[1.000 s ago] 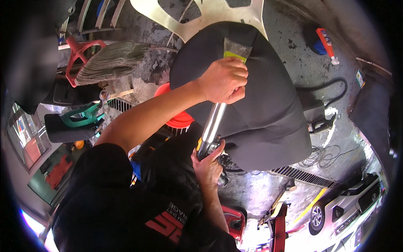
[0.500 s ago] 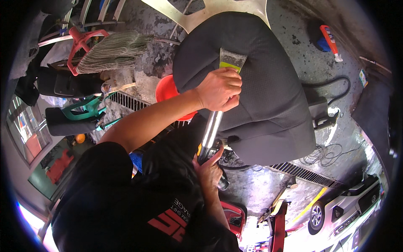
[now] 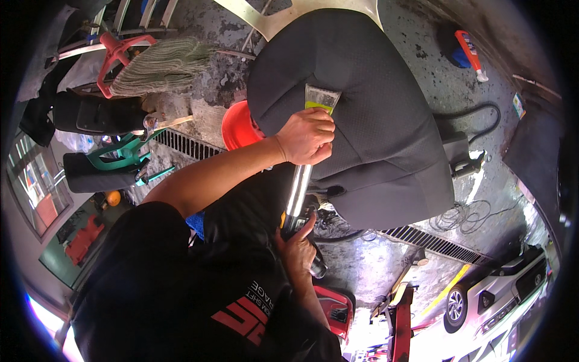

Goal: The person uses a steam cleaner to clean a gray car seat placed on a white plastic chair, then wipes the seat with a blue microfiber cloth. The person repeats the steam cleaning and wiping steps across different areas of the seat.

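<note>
An upholstery vacuum wand runs from a clear, flared nozzle with a lime-green band through a shiny metal tube to a black handle. My left hand is closed round the wand just below the nozzle. Lower down, my right hand grips the black handle, with its thumb along the side. The nozzle's wide mouth rests on a dark grey fabric car seat. Part of the handle is hidden behind my right hand.
A white plastic chair shows behind the seat. To the left are a red bucket, a mop and a floor drain grate. An orange bottle, a coiled cable and a white car are on the right.
The nozzle has slid toward me and slightly left over the seat fabric, with my left hand following. My right hand has dropped slightly, keeping its grip.
</note>
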The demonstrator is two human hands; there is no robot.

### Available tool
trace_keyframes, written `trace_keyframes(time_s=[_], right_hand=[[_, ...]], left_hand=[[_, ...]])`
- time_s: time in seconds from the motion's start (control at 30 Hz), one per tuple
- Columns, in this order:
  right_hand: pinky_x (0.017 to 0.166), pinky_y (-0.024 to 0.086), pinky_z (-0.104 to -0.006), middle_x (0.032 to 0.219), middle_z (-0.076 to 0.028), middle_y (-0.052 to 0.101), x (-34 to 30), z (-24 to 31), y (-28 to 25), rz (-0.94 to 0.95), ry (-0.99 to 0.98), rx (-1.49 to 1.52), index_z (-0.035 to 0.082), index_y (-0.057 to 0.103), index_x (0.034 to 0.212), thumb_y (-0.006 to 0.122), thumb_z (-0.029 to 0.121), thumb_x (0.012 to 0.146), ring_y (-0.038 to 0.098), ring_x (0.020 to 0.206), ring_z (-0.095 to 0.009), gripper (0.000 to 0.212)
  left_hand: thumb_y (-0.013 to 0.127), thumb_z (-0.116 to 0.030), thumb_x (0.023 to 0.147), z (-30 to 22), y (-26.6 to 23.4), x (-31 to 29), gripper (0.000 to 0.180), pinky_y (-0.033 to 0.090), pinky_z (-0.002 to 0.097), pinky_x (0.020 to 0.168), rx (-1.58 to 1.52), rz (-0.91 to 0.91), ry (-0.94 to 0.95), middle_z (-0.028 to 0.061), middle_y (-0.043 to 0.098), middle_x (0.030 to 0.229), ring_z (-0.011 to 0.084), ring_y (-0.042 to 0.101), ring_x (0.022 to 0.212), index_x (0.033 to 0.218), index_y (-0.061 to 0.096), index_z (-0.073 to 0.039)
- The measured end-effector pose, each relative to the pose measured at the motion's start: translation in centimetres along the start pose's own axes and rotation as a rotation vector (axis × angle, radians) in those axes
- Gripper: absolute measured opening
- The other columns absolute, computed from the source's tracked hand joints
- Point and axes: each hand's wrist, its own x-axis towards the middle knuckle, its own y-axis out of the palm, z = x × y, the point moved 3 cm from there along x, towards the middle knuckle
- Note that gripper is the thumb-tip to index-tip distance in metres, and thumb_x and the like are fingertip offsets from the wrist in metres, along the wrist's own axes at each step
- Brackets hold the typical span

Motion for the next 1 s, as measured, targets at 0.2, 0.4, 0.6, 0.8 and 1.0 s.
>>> trace_keyframes(time_s=[0.2,0.4,0.6,0.8,1.0], right_hand=[[0.062,0.058,-0.0575,0.074,-0.025,0.074,-1.4,-0.6,0.2,0.072,0.031,-0.006,-0.009,0.001,0.164,0.076,0.054,0.093,0.073,0.065,-0.046,0.121],[0.060,0.059,-0.0560,0.076,-0.023,0.075,-5.4,-0.8,-2.5,0.134,0.024,0.017,-0.005,-0.002,0.167,0.077,0.056,0.093,0.074,0.066,-0.045,0.124],[0.066,0.060,-0.0566,0.081,-0.024,0.077,-10.2,0.8,-9.3,0.129,0.116,0.079,0.004,0.000,0.169,0.083,0.054,0.088,0.076,0.073,-0.047,0.127],[0.060,0.058,-0.0598,0.071,-0.027,0.072,-2.2,3.0,-16.0,-0.195,0.075,0.070,0.001,0.008,0.168,0.082,0.045,0.089,0.072,0.064,-0.050,0.116],[0.059,0.061,-0.0528,0.080,-0.025,0.076,5.8,3.4,-11.5,-0.379,-0.062,0.070,-0.006,0.004,0.166,0.080,0.048,0.090,0.075,0.064,-0.042,0.120]], left_hand=[[0.070,-0.014,0.073,-0.7,0.5,-1.3,0.015,0.058,0.0428,0.095,-0.019,0.009,-0.034,0.0042,0.062,0.075,0.0258,0.068,0.090,0.064,0.060,-0.007],[0.071,-0.016,0.077,-3.0,-0.2,-1.6,0.023,0.056,0.0430,0.076,-0.051,0.119,-0.177,0.0055,0.062,0.073,0.0271,0.066,0.084,0.063,0.055,-0.008],[0.072,-0.022,0.084,-7.3,-1.8,3.9,0.028,0.053,0.0427,0.071,-0.147,0.110,-0.128,0.0043,0.059,0.067,0.0267,0.065,0.075,0.063,0.057,-0.010],[0.073,-0.028,0.085,-3.3,-3.8,16.6,0.024,0.053,0.0450,0.070,-0.065,0.035,0.096,0.0051,0.066,0.082,0.0302,0.065,0.083,0.071,0.064,-0.011],[0.074,-0.023,0.083,2.7,-0.4,17.3,0.016,0.051,0.0443,0.108,0.105,0.129,-0.041,0.0037,0.075,0.117,0.0282,0.067,0.120,0.076,0.068,-0.010]])
